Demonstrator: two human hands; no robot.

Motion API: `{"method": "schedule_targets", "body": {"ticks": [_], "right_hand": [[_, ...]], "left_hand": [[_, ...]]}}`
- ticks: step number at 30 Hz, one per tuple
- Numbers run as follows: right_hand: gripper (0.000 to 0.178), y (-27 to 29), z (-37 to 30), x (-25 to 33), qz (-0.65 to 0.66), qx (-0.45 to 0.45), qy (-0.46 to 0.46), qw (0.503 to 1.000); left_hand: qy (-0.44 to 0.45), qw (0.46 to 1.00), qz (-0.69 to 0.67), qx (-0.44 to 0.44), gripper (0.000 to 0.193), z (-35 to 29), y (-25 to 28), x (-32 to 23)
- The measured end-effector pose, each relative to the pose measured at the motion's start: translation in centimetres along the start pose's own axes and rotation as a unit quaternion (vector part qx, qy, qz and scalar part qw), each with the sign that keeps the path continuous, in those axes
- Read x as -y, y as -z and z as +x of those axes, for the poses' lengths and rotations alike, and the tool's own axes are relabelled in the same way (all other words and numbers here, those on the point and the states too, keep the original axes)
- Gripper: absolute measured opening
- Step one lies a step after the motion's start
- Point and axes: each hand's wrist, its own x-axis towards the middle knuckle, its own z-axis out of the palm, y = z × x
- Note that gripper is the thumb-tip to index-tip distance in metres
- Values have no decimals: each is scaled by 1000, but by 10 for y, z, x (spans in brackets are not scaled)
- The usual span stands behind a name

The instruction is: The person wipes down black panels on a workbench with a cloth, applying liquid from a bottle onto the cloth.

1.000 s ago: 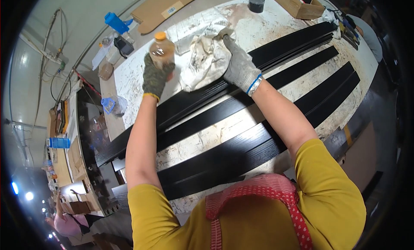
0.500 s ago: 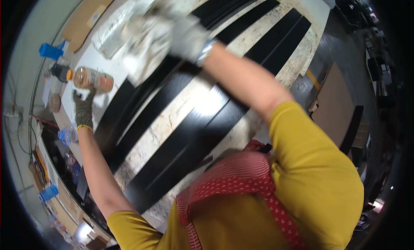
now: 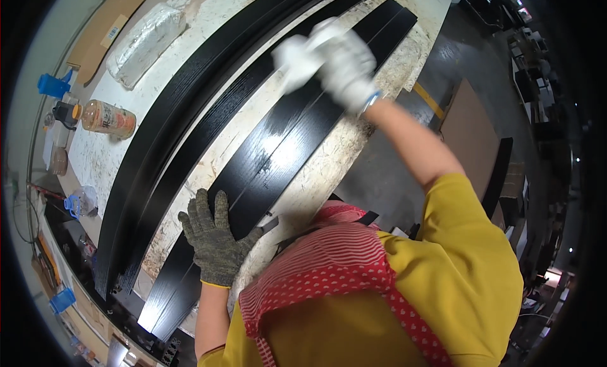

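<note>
My left hand [image 3: 215, 240], in a dark grey-green knit glove with a yellow cuff, lies flat with fingers spread on the near black plank [image 3: 286, 149]. That plank has a lengthwise groove and a shiny, grained face. Over its far part is my right hand [image 3: 349, 68], in a white glove, closed on a white cloth [image 3: 300, 58]. Both glove and cloth are smeared by motion, so whether the cloth touches the plank is hard to tell. A narrower black strip [image 3: 235, 96] and thicker black lengths [image 3: 165, 107] lie alongside, to the left.
The boards rest on a stained white table [image 3: 354, 142]. At its left stand a bottle with an orange cap [image 3: 109, 119], a plastic-wrapped block [image 3: 148, 44] and a brown cardboard piece [image 3: 104, 35]. A blue spray head [image 3: 54, 84] is beyond. A brown panel [image 3: 469, 136] leans at the right.
My left hand has come from beside the bottle onto the near plank. My right hand has swung rightward with the cloth, from over the left boards to over the near plank.
</note>
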Motion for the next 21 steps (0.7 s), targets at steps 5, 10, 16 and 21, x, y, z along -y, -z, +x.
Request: {"method": "schedule_targets", "body": {"ticks": [5, 10, 16, 21], "right_hand": [[18, 25, 18, -74, 92, 13, -110, 990], [17, -33, -57, 58, 304, -3, 278, 911], [28, 66, 94, -256, -113, -68, -118, 984], [27, 40, 64, -159, 107, -1, 11, 994]], "left_hand": [[-8, 1000, 12, 14, 101, 14, 6, -11], [-18, 998, 67, 7, 110, -7, -6, 4], [-15, 996, 85, 35, 112, 0, -11, 6], [14, 994, 97, 41, 123, -11, -17, 10]]}}
